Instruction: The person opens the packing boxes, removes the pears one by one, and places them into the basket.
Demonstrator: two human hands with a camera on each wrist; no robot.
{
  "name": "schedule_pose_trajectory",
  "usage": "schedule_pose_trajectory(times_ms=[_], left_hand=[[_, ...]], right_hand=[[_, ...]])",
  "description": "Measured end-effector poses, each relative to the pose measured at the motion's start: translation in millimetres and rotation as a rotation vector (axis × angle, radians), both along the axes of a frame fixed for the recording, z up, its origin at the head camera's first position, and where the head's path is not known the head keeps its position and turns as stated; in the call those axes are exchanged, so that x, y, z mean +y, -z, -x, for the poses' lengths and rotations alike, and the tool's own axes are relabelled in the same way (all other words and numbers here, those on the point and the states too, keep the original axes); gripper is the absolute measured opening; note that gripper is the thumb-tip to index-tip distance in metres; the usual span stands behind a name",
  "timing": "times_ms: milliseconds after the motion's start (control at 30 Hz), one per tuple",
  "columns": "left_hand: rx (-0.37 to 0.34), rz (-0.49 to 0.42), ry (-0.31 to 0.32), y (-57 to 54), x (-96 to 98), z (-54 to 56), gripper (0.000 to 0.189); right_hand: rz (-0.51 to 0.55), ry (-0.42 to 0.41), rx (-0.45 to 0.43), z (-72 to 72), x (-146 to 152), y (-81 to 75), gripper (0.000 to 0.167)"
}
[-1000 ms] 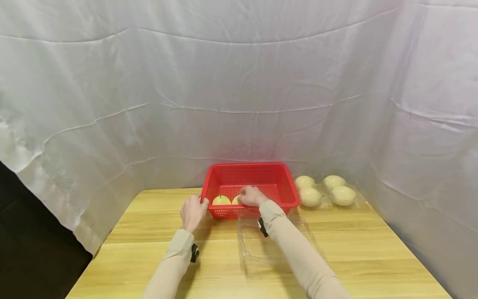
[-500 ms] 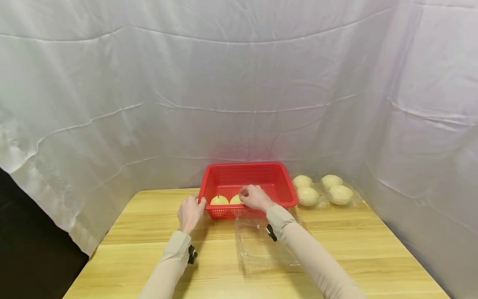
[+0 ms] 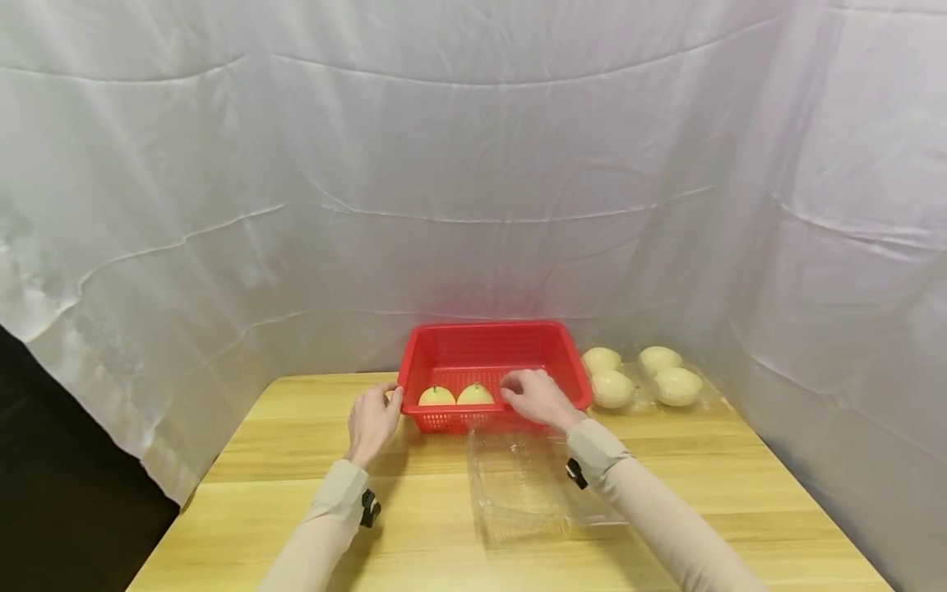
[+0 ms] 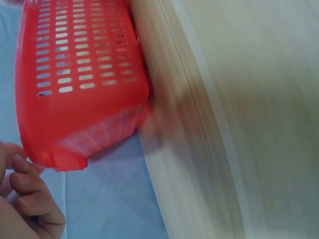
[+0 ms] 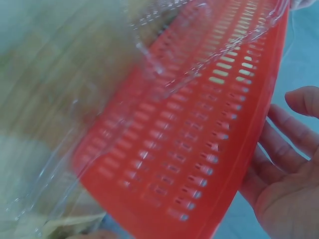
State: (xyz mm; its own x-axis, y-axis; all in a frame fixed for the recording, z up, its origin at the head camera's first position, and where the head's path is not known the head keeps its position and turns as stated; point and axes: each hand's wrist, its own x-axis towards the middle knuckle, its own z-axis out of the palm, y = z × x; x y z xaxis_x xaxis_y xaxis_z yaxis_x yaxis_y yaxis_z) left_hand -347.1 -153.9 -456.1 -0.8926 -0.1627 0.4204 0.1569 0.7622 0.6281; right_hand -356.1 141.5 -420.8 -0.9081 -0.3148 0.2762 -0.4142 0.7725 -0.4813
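Two pale yellow pears (image 3: 476, 395) with short stems lie side by side against the front wall inside a red plastic basket (image 3: 497, 331). At the basket's left front corner, my left hand (image 3: 372, 421) grips the rim between thumb and fingers; the left wrist view shows curled fingers (image 4: 31, 185) there. My right hand (image 3: 538, 396) is over the basket's front right part, right of the pears and apart from them. Its fingers are loosely bent and hold nothing. In front of the basket lies a clear plastic clamshell box (image 3: 518, 485), partly covered by the right forearm.
Several pale yellow fruits (image 3: 677, 386) sit in a clear plastic tray (image 3: 710, 401) to the right of the basket. Grey-white cloth (image 3: 473, 164) hangs behind and beside the wooden table (image 3: 296, 460).
My right hand has let go of the right pear and moved right and back from it. The left hand stays at the basket's left corner.
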Motion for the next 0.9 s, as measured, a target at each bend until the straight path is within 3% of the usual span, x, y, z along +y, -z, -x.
schedule_pose_trajectory(times_ms=[267, 400, 567, 733, 900], left_hand=[[0.091, 0.026, 0.051, -1.7, 9.8, -6.3, 0.021], [0.154, 0.022, 0.148, -1.0, 18.8, -11.9, 0.018], [0.227, 0.055, 0.272, -0.9, 31.7, -20.0, 0.015], [0.220, 0.105, 0.355, -0.4, 42.5, -27.6, 0.011], [0.168, 0.104, 0.490, 1.5, 51.9, -35.8, 0.012]], right_hand=[[-0.009, 0.028, 0.046, -10.0, 19, 6.7, 0.019], [-0.008, 0.027, 0.104, -15.3, 31, 10.9, 0.025], [0.037, 0.029, 0.240, -20.6, 48, 12.2, 0.026], [0.047, 0.038, 0.300, -23.4, 62, 12.3, 0.021], [0.036, 0.040, 0.328, -26.7, 72, 17.8, 0.018]])
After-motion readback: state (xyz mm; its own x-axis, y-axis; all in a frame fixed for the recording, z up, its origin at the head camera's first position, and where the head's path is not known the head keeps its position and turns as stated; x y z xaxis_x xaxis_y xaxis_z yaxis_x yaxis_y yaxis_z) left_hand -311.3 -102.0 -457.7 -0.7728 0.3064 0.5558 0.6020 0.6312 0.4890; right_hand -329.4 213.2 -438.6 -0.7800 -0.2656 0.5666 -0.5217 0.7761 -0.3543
